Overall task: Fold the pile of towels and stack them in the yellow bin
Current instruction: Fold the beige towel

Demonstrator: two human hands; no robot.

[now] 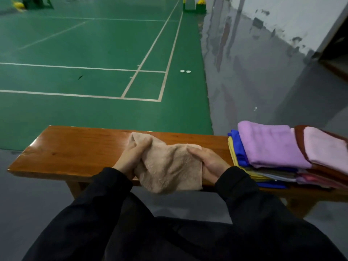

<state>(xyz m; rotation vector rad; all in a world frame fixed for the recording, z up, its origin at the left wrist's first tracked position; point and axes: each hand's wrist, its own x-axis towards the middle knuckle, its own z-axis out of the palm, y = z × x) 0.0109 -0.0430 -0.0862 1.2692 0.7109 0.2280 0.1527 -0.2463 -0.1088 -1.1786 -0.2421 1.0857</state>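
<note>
Head view, over a wooden bench (75, 146) at the edge of a green court: left hand (131, 157), at 9 o'clock of the beige towel (167, 166), clenched on a gathered upper corner; right hand (209, 162), at 3 o'clock, gripping the opposite edge, thumb on top. Towel stretched between the two, seemingly to square the cloth and line up corners for a fold. Far corner resting on the bench top near 11 o'clock, near hem drooping off the front edge toward 6 o'clock. Long axis hard to call, cloth rumpled and nearly square; span between the grips roughly 9-to-3, along the bench, nap side up. Fold judged barely begun. At 3 o'clock of the right hand, well apart from the towel, a pile of coloured towels (282, 153) on the same bench, lilac on top, blue and yellow beneath, pink and brown farther right. Yellow bin nowhere in frame.
</note>
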